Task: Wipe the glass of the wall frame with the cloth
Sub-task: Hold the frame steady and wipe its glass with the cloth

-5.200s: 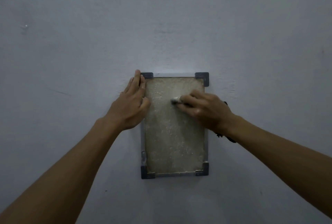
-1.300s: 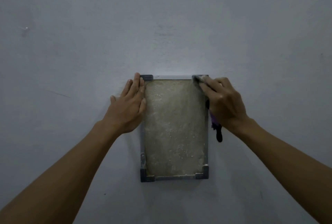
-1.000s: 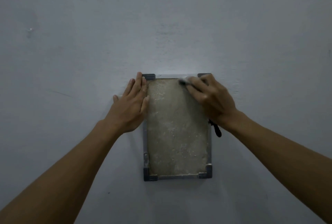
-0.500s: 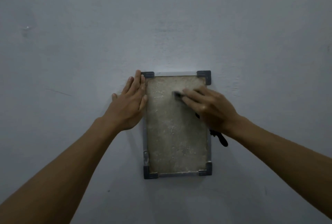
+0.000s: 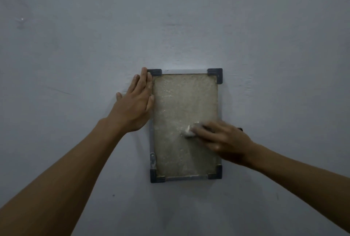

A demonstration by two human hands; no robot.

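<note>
- Wall frame [image 5: 219,76] hangs on the wall [image 5: 75,46]; left hand [image 5: 135,107] lies flat, fingers released, bracing its left edge.
- Right hand [image 5: 223,141] fingers grasp the cloth [image 5: 188,130] mid-glass [image 5: 181,99].
- Glass looks speckled throughout; wiping seems unfinished.

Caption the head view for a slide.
Left hand steadies the wall frame while right hand presses cloth on glass.

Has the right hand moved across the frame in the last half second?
Yes. The right hand, pressing the cloth, has slid down the glass, from near the frame's top right corner to its lower half.
</note>
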